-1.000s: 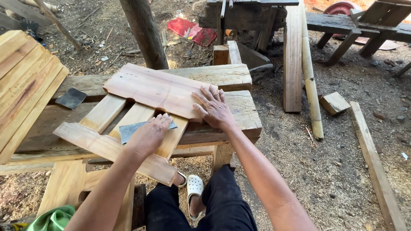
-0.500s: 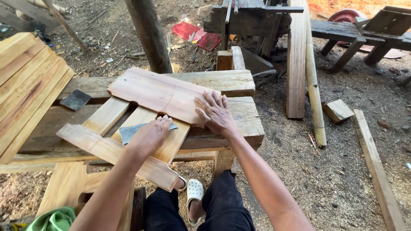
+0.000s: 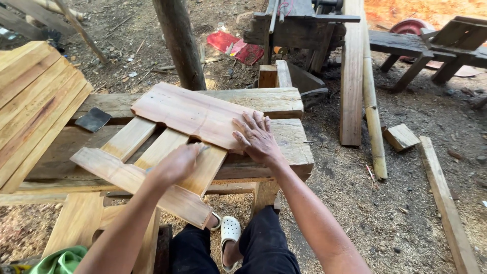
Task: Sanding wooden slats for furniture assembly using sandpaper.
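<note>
A wooden assembly lies on the rough workbench [image 3: 284, 101]: a wide reddish board [image 3: 187, 114] joined to three pale slats [image 3: 127, 139], with a cross rail [image 3: 122, 177] over their near ends. My right hand [image 3: 256, 138] lies flat, fingers spread, on the board's right end. My left hand [image 3: 175, 165] rests on the right slat, closed over a thin grey metal scraper [image 3: 203, 149]. Only the scraper's tip shows past the fingers.
A second dark metal blade [image 3: 93, 120] lies on the bench to the left. Stacked boards [image 3: 35, 96] lean at far left. A post [image 3: 180, 45] stands behind the bench. A plank [image 3: 351, 76], bamboo pole [image 3: 374, 116], wood block [image 3: 401, 136] and long batten [image 3: 446, 203] lie on the sawdust-strewn ground.
My left hand has shifted over the scraper, so the grey blade that showed beside it is now almost hidden. My right hand stays pressed on the board.
</note>
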